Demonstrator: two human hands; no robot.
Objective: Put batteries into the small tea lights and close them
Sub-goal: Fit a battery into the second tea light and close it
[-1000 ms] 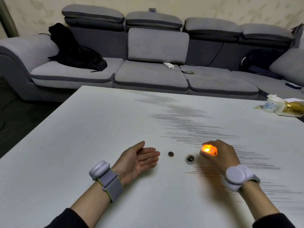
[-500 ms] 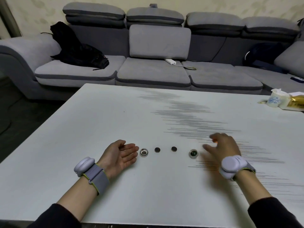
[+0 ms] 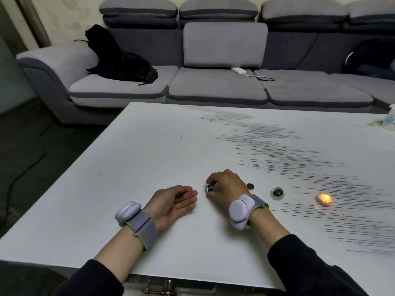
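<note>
A white table [image 3: 149, 159] carries a row of small parts. Furthest left is an open tea light [image 3: 210, 190] with a dark centre, and my right hand [image 3: 226, 186] curls over it with thumb and fingertips closed around its rim. A coin battery [image 3: 250, 186] lies just right of that hand. Another open tea light [image 3: 277, 192] sits further right. A closed tea light [image 3: 325, 198] glows orange at the right end. My left hand [image 3: 177, 201] rests on its side on the table, palm open, just left of the first tea light. A second battery is not visible.
A grey sofa [image 3: 213, 86] runs behind the table, with a black bag [image 3: 121, 65] and a white charger [image 3: 238, 70] on it. A patterned white cup [image 3: 390, 121] stands at the table's far right edge. The table's near edge is close to my forearms.
My right hand set the glowing tea light down at the right and crossed left to the leftmost open tea light. One of the two batteries has gone from sight. My left hand stayed open.
</note>
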